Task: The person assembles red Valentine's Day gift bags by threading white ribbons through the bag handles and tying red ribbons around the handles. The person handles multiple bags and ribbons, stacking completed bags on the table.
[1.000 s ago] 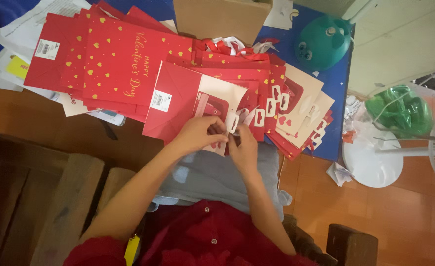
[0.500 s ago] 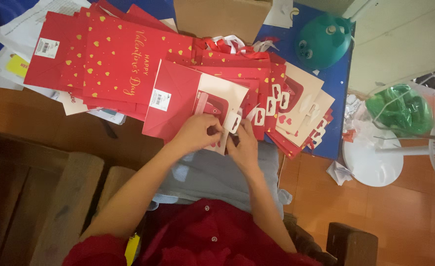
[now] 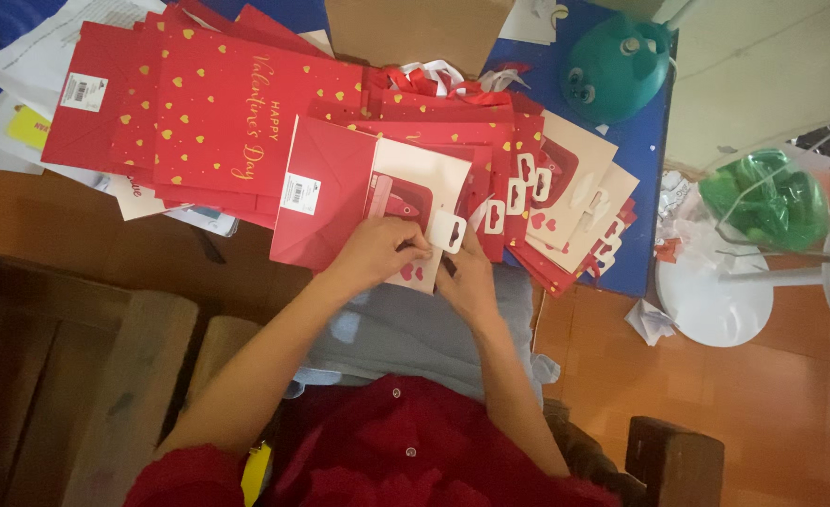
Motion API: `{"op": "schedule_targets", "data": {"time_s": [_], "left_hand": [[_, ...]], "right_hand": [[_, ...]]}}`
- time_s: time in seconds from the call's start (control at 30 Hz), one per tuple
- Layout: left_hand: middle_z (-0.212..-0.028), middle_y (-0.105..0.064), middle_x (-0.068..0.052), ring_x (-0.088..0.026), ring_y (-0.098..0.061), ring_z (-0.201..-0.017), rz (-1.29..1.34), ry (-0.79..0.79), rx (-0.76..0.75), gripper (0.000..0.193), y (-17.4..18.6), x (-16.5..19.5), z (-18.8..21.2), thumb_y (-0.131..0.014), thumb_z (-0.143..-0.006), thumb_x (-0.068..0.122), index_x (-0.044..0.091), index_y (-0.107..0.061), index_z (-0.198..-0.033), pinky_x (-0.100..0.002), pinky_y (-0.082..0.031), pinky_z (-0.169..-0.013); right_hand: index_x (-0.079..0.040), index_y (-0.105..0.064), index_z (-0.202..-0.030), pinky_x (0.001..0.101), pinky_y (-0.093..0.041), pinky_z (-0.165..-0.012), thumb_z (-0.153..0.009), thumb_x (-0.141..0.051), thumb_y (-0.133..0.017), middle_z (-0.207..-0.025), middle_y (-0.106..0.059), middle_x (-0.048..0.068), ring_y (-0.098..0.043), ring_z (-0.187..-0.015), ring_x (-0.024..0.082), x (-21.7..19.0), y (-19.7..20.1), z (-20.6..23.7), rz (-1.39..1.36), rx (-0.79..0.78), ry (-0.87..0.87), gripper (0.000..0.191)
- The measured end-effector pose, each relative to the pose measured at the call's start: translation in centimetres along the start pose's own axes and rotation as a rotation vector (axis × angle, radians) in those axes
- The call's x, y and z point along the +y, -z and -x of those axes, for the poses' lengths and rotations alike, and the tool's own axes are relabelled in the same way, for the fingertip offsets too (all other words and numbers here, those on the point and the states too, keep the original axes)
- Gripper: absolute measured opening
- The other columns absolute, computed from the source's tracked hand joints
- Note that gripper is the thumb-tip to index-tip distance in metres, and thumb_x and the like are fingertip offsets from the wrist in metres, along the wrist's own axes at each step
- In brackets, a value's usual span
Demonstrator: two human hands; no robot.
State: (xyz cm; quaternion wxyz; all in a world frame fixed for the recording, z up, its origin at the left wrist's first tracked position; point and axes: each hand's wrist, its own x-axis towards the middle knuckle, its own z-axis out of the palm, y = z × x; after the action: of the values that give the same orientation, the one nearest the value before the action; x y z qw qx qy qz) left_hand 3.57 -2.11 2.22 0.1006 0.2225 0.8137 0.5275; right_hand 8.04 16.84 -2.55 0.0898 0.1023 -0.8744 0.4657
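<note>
I see my left hand (image 3: 377, 252) and right hand (image 3: 467, 277) together, pinching a small white card tag (image 3: 447, 230) on the flat red-and-cream paper bag (image 3: 368, 202) (glossy, heart-printed) at the bench's (image 3: 77, 235) near edge

Red short-sleeved buttoned top, bare forearms, grey cloth over the lap.
</note>
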Motion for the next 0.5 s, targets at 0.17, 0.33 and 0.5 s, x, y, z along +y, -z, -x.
{"op": "schedule_targets", "data": {"time_s": [0.17,0.33,0.5], "left_hand": [[-0.077,-0.073,-0.007,-0.016,-0.071,-0.067,0.062,0.07,-0.014,0.017,-0.44,0.34,0.1,-0.075,-0.088,0.015,0.002,-0.065,-0.085,-0.032,-0.055,-0.062],[-0.073,-0.07,-0.006,-0.015,-0.072,-0.061,0.153,0.14,-0.088,0.016,-0.44,0.01,0.21,-0.07,-0.091,0.013,0.002,-0.06,-0.084,-0.031,-0.056,-0.057],[-0.073,-0.069,-0.006,-0.015,-0.071,-0.062,0.059,-0.017,-0.053,0.012,-0.74,0.2,0.12,-0.073,-0.09,0.012,0.005,-0.065,-0.085,-0.03,-0.055,-0.056]], "right_hand": [[-0.009,-0.072,-0.122,0.0334,-0.057,-0.08,-0.087,-0.005,-0.07,-0.129,-0.062,0.011,-0.071,-0.1,0.025,-0.03,0.39,-0.04,-0.056,-0.08,-0.037,0.035],[-0.007,-0.071,-0.12,0.0333,-0.057,-0.079,-0.088,-0.002,-0.069,-0.123,-0.063,0.012,-0.069,-0.101,0.026,-0.35,0.57,0.07,0.006,-0.056,0.064,0.033],[-0.004,-0.07,-0.12,0.0343,-0.056,-0.082,-0.085,0.003,-0.064,-0.129,-0.061,0.016,-0.068,-0.11,0.03,0.33,0.66,0.02,-0.042,-0.026,0.105,0.036]]}}
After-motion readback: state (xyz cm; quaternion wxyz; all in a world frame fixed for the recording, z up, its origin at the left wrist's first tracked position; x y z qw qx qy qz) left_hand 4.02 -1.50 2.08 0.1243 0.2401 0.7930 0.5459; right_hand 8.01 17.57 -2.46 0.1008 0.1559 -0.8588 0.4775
